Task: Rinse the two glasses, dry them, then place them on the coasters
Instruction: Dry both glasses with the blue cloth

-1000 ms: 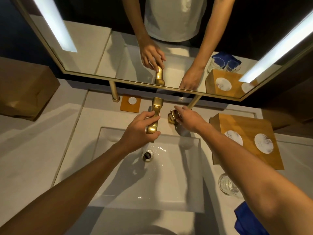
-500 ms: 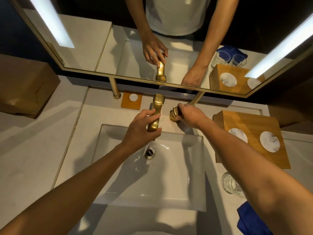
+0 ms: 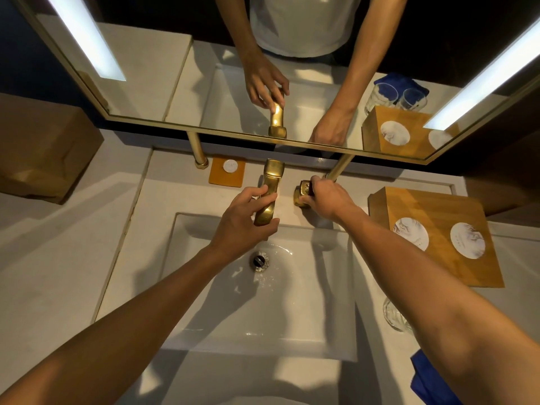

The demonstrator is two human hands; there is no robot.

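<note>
My left hand (image 3: 244,222) curls around the spout of the brass tap (image 3: 270,190) over the white sink (image 3: 204,287). My right hand (image 3: 325,197) is closed on the brass tap handle (image 3: 301,192) just right of the spout. One clear glass (image 3: 393,315) stands on the counter right of the sink, mostly hidden behind my right forearm; the mirror shows two glasses there. Two round white marbled coasters (image 3: 410,233) (image 3: 467,239) lie on a wooden box (image 3: 438,206) at the right. A blue cloth (image 3: 429,381) lies at the lower right edge.
A mirror (image 3: 175,68) with a brass frame stands close behind the tap on two brass posts. A small wooden tile with a white disc (image 3: 228,175) sits left of the tap. A brown box (image 3: 43,153) stands at the far left. Water glistens around the drain (image 3: 259,261).
Both hands stay on the tap and its handle; my left fingers have slid slightly along the spout. The view has shifted a little.
</note>
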